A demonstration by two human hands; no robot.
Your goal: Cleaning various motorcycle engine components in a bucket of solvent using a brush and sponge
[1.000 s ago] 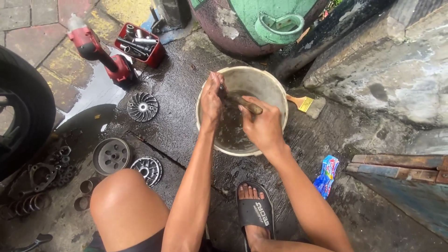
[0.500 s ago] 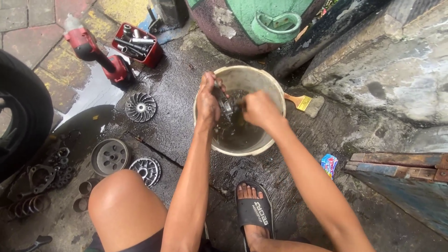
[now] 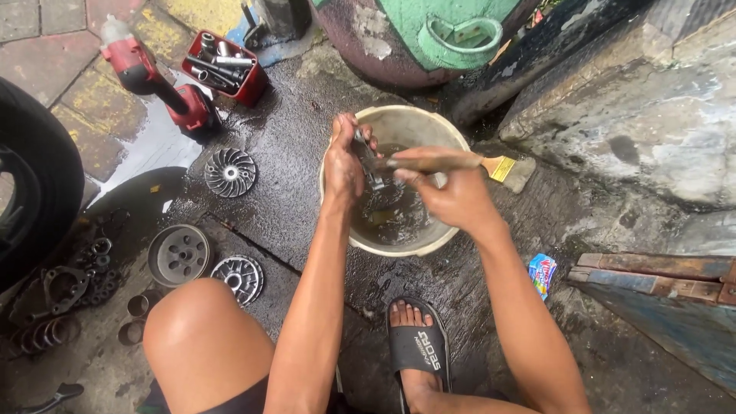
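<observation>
My left hand (image 3: 344, 159) grips a small dark metal part (image 3: 366, 153) over a cream plastic bucket (image 3: 381, 245) that holds dirty liquid. My right hand (image 3: 454, 196) holds a brush by its wooden handle (image 3: 429, 162), with the brush end against the metal part. Both hands are wet and hover above the liquid. The bucket stands on wet concrete, just beyond my sandalled foot (image 3: 417, 345) and my bare knee (image 3: 203, 337).
A second brush with a yellow ferrule (image 3: 506, 170) lies right of the bucket. To the left are a red power wrench (image 3: 149, 77), a red tray of sockets (image 3: 224, 69), two finned discs (image 3: 230, 172) (image 3: 240, 277), a round drum (image 3: 178, 254) and a tyre (image 3: 34, 192). A blue sachet (image 3: 542, 273) lies near some planks (image 3: 659, 276).
My right hand has swung the brush handle from pointing down into the bucket to lying almost level, stroking across the metal part. My left hand has kept the part over the bucket.
</observation>
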